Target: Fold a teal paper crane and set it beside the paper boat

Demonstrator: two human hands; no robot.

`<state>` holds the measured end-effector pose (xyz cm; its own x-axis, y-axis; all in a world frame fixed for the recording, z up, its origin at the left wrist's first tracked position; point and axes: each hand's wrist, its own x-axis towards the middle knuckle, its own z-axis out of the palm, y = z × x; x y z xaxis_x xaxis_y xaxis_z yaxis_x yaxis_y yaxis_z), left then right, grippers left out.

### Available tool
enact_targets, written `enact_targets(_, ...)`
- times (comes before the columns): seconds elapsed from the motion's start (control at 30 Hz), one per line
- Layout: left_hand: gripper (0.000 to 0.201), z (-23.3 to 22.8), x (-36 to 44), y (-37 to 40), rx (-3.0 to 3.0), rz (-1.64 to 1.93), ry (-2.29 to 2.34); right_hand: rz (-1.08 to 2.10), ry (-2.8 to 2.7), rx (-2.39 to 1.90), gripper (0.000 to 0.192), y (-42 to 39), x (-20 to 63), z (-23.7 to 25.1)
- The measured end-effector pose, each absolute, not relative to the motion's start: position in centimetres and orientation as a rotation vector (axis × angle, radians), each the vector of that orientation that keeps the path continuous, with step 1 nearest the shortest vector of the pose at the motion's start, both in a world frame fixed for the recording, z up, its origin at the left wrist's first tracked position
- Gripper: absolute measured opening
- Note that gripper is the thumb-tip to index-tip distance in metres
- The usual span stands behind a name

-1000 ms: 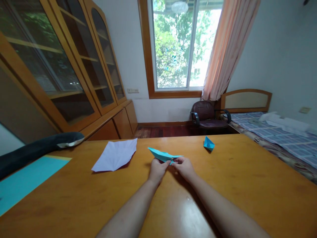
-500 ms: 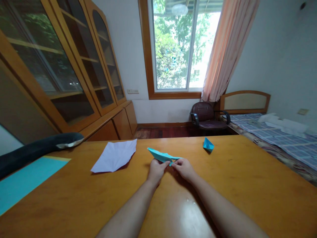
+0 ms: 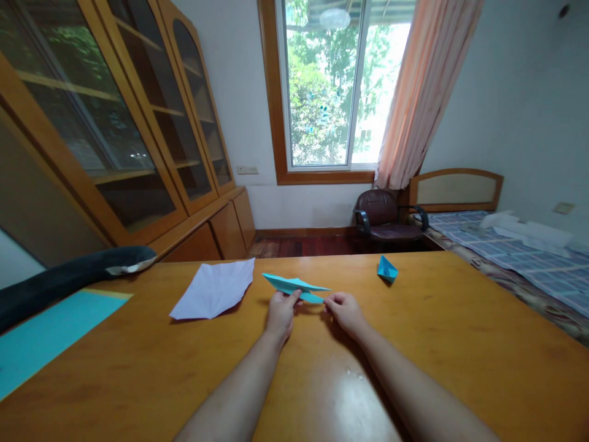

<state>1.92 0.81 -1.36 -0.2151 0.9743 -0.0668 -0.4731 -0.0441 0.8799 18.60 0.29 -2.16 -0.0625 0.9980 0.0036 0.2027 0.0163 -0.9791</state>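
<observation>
A long, pointed piece of folded turquoise paper (image 3: 288, 284) is held just above the table, in front of me. My left hand (image 3: 281, 310) grips it near the middle, thumb on top and fingers beneath. At its right end my right hand (image 3: 344, 312) is closed, thumb and forefinger pinching the lower tip. Further right on the table stands a small folded blue paper boat (image 3: 387, 269). To the left lies a creased white sheet of paper (image 3: 215, 290), partly raised off the surface.
Flat turquoise paper (image 3: 55, 334) lies on the table (image 3: 442, 350) at the left, beside a dark curved object (image 3: 78, 273). Beyond the table are a glass-fronted cabinet (image 3: 184, 178), a brown armchair (image 3: 389, 218) and a bed (image 3: 510, 242) on the right.
My left hand has shifted slightly left with the folded paper, away from my right hand. The paper's right side now shows two separate points spread apart.
</observation>
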Motion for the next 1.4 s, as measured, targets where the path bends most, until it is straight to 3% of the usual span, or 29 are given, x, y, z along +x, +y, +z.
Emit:
enact_targets(0.4, 0.040, -1.6, 1.9, 0.8, 0.807, 1.518, 0.995, 0.644, -1.263, -1.262, 0.027, 0.5, 19.8, -1.8)
enact_targets(0.7, 0.037, -0.8, 4.3, -1.3, 1.073, 1.184, 0.931, 0.809, -1.452, -1.142, 0.029, -1.2, 18.3, -0.5)
enact_targets(1.4, 0.035, -1.1, 4.4, -1.2, 1.084, 1.171, 0.963, 0.933, -1.471, -1.134, 0.022, -1.2, 17.9, -0.9)
